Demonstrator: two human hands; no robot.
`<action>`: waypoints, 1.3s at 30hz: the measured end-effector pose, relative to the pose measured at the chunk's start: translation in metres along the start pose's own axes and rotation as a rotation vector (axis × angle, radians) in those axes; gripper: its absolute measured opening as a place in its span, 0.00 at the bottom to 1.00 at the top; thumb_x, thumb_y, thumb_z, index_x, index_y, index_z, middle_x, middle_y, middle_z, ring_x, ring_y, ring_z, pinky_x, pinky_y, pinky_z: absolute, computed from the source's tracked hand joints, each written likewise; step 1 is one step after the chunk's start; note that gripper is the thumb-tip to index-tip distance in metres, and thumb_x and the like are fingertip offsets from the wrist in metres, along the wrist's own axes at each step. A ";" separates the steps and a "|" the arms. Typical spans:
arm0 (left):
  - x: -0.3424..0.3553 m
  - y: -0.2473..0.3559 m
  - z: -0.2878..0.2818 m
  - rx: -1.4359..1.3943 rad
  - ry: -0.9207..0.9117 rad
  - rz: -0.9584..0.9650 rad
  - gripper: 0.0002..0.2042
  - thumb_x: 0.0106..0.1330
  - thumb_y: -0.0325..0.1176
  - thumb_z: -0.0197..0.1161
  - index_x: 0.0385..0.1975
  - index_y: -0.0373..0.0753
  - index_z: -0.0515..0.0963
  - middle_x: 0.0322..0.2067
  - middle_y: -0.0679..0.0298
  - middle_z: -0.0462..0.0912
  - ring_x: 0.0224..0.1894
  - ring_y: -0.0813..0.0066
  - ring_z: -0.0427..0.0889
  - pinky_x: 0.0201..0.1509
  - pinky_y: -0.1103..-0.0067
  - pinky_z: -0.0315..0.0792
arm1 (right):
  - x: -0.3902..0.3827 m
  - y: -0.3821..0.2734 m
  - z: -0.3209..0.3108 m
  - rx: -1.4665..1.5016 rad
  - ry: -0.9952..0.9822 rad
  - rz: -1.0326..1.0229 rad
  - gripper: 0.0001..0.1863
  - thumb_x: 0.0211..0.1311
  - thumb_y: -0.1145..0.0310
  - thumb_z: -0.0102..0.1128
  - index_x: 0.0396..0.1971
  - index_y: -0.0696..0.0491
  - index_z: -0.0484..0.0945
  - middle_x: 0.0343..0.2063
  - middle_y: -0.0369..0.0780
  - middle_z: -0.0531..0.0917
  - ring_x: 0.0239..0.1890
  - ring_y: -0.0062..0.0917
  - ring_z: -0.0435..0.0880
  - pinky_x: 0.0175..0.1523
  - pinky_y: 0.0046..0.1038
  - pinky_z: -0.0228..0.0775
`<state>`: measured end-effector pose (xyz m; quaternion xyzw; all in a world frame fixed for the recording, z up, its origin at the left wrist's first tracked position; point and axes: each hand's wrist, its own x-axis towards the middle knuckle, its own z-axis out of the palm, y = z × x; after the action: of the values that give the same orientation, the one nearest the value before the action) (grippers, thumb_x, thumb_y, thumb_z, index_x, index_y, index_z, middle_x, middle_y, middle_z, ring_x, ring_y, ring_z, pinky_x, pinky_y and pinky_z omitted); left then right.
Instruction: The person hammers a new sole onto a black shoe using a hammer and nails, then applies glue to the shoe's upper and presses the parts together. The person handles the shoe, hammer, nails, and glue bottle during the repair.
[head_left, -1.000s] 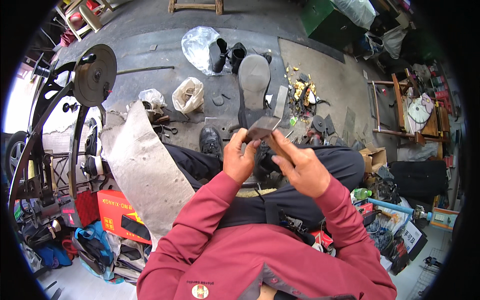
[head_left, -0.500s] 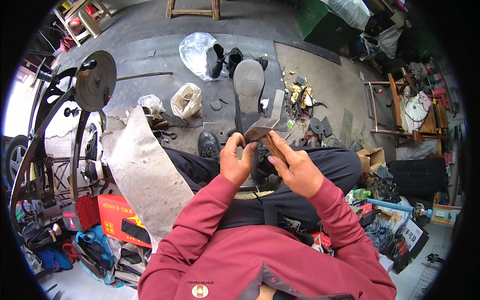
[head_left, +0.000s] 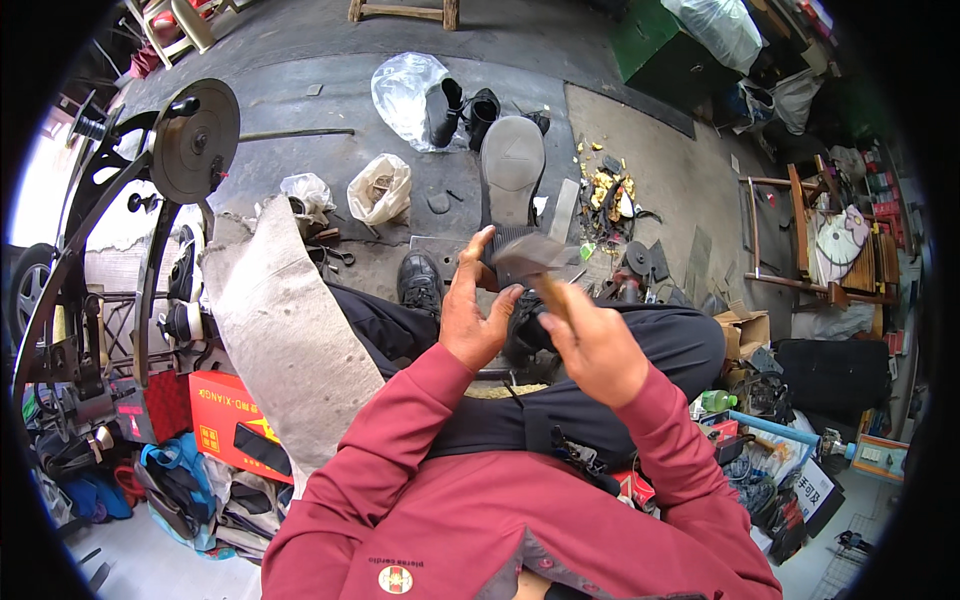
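A black shoe [head_left: 513, 165] is upside down between my knees, its grey sole facing up and its heel toward me. My left hand [head_left: 474, 310] is at the heel end, fingers along the left side and thumb on the near side. In my right hand [head_left: 600, 345] is a hammer [head_left: 530, 258] with a wooden handle and a broad metal head. The head is smeared by motion and hovers over the heel, hiding part of it. What supports the shoe underneath is hidden.
A black hand-cranked machine [head_left: 195, 140] stands at the left, beside a grey cloth [head_left: 290, 310] over my left leg. Beyond the shoe are black boots [head_left: 442, 112] and a clear plastic bag [head_left: 400, 90]. Scraps [head_left: 608, 190] litter the floor to the right, near a wooden chair frame [head_left: 800, 230].
The hammer head has risen slightly and turned away from the left fingertips. My left fingers have straightened up along the heel's side, and the thumb has spread apart. The whole view has shifted slightly.
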<state>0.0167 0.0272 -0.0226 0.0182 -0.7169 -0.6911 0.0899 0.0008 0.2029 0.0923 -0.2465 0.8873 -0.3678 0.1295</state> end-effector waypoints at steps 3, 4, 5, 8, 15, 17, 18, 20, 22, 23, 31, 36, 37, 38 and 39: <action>0.000 -0.001 -0.001 -0.015 -0.012 0.029 0.38 0.67 0.22 0.67 0.77 0.39 0.57 0.40 0.60 0.81 0.43 0.73 0.79 0.57 0.75 0.73 | 0.008 0.001 -0.005 -0.096 -0.117 0.004 0.18 0.71 0.73 0.61 0.56 0.60 0.69 0.23 0.56 0.82 0.28 0.55 0.84 0.31 0.48 0.74; -0.001 -0.001 -0.002 0.004 -0.011 0.016 0.38 0.67 0.22 0.67 0.77 0.39 0.57 0.40 0.60 0.81 0.43 0.73 0.79 0.56 0.75 0.73 | 0.009 -0.001 -0.009 -0.090 -0.141 0.029 0.18 0.71 0.73 0.61 0.56 0.60 0.70 0.24 0.55 0.82 0.28 0.55 0.84 0.31 0.47 0.75; -0.001 -0.001 -0.002 0.022 -0.011 0.015 0.38 0.67 0.22 0.67 0.77 0.39 0.57 0.40 0.60 0.81 0.43 0.73 0.79 0.56 0.75 0.73 | 0.010 -0.005 -0.014 -0.117 -0.187 0.119 0.17 0.71 0.73 0.61 0.56 0.60 0.70 0.25 0.55 0.83 0.29 0.54 0.85 0.32 0.46 0.76; -0.002 0.001 -0.001 0.069 0.010 -0.018 0.38 0.67 0.23 0.67 0.77 0.39 0.57 0.39 0.61 0.81 0.42 0.73 0.78 0.54 0.75 0.73 | 0.004 -0.017 -0.020 0.068 0.047 -0.041 0.16 0.72 0.73 0.61 0.55 0.60 0.71 0.27 0.55 0.84 0.31 0.52 0.86 0.33 0.44 0.77; 0.000 0.004 -0.001 0.023 0.000 0.003 0.38 0.67 0.23 0.68 0.77 0.39 0.57 0.34 0.63 0.78 0.38 0.74 0.76 0.50 0.75 0.73 | 0.012 -0.001 -0.003 -0.193 -0.062 -0.004 0.13 0.70 0.71 0.63 0.46 0.58 0.69 0.19 0.53 0.81 0.24 0.54 0.82 0.28 0.50 0.72; 0.000 0.005 -0.002 0.049 0.004 0.022 0.38 0.67 0.23 0.67 0.77 0.39 0.57 0.34 0.63 0.77 0.38 0.74 0.76 0.49 0.76 0.73 | 0.008 0.002 -0.009 -0.199 -0.061 0.014 0.13 0.70 0.71 0.62 0.48 0.59 0.70 0.21 0.53 0.82 0.25 0.54 0.84 0.29 0.49 0.73; 0.001 0.005 -0.001 0.062 0.013 0.042 0.38 0.66 0.23 0.67 0.77 0.39 0.57 0.34 0.64 0.77 0.37 0.74 0.75 0.49 0.76 0.72 | 0.007 0.002 -0.013 -0.163 -0.026 -0.024 0.14 0.71 0.71 0.62 0.49 0.59 0.70 0.23 0.53 0.83 0.27 0.53 0.85 0.30 0.48 0.75; 0.000 0.005 -0.001 0.052 0.004 -0.030 0.39 0.66 0.22 0.67 0.77 0.40 0.57 0.34 0.63 0.77 0.38 0.74 0.75 0.49 0.76 0.72 | 0.001 -0.002 -0.018 -0.076 0.039 -0.025 0.15 0.72 0.72 0.61 0.53 0.60 0.70 0.29 0.54 0.86 0.31 0.51 0.87 0.32 0.45 0.78; -0.001 0.005 0.000 0.048 0.004 -0.055 0.39 0.66 0.22 0.68 0.77 0.40 0.58 0.34 0.63 0.77 0.37 0.74 0.75 0.49 0.76 0.72 | -0.004 -0.007 -0.015 0.052 0.144 0.017 0.19 0.73 0.74 0.59 0.59 0.61 0.69 0.39 0.54 0.87 0.36 0.49 0.89 0.37 0.41 0.81; -0.001 0.006 0.000 0.047 0.012 -0.033 0.39 0.66 0.22 0.68 0.77 0.40 0.58 0.34 0.63 0.77 0.37 0.74 0.75 0.49 0.77 0.71 | -0.003 -0.009 -0.012 0.035 0.173 -0.061 0.21 0.74 0.75 0.58 0.63 0.62 0.68 0.46 0.54 0.88 0.40 0.48 0.91 0.39 0.38 0.82; 0.002 0.005 -0.001 0.040 0.008 0.002 0.38 0.66 0.22 0.67 0.76 0.42 0.58 0.34 0.63 0.77 0.37 0.74 0.74 0.49 0.76 0.72 | 0.009 -0.002 -0.015 -0.221 0.023 -0.006 0.13 0.70 0.70 0.62 0.46 0.59 0.70 0.21 0.53 0.83 0.27 0.54 0.84 0.31 0.49 0.75; 0.000 0.004 0.000 0.057 0.005 -0.056 0.38 0.66 0.22 0.68 0.76 0.41 0.58 0.34 0.63 0.77 0.38 0.74 0.75 0.49 0.76 0.72 | -0.001 -0.012 -0.009 0.022 0.231 -0.061 0.12 0.70 0.71 0.63 0.46 0.59 0.71 0.25 0.52 0.84 0.26 0.53 0.84 0.29 0.47 0.75; 0.000 0.004 0.000 0.051 0.009 -0.041 0.39 0.66 0.22 0.68 0.76 0.41 0.58 0.34 0.63 0.77 0.38 0.74 0.75 0.49 0.76 0.72 | 0.004 -0.010 -0.003 -0.067 0.151 -0.074 0.12 0.70 0.71 0.63 0.46 0.59 0.71 0.24 0.52 0.84 0.26 0.53 0.84 0.29 0.47 0.75; 0.000 0.004 0.000 0.042 0.003 -0.017 0.39 0.66 0.22 0.68 0.76 0.41 0.58 0.34 0.63 0.77 0.38 0.75 0.75 0.49 0.76 0.72 | 0.009 -0.009 0.000 -0.148 0.040 -0.016 0.12 0.70 0.70 0.63 0.45 0.58 0.71 0.23 0.53 0.84 0.26 0.53 0.84 0.29 0.48 0.75; 0.000 0.004 -0.001 0.056 0.001 -0.015 0.39 0.66 0.22 0.68 0.76 0.41 0.58 0.34 0.63 0.78 0.39 0.75 0.76 0.49 0.76 0.72 | 0.014 -0.006 0.002 -0.250 -0.079 0.086 0.11 0.71 0.69 0.61 0.44 0.58 0.70 0.21 0.53 0.82 0.26 0.53 0.84 0.30 0.50 0.74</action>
<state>0.0176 0.0265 -0.0187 0.0264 -0.7357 -0.6715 0.0845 -0.0082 0.1905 0.0948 -0.2367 0.9302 -0.2384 0.1480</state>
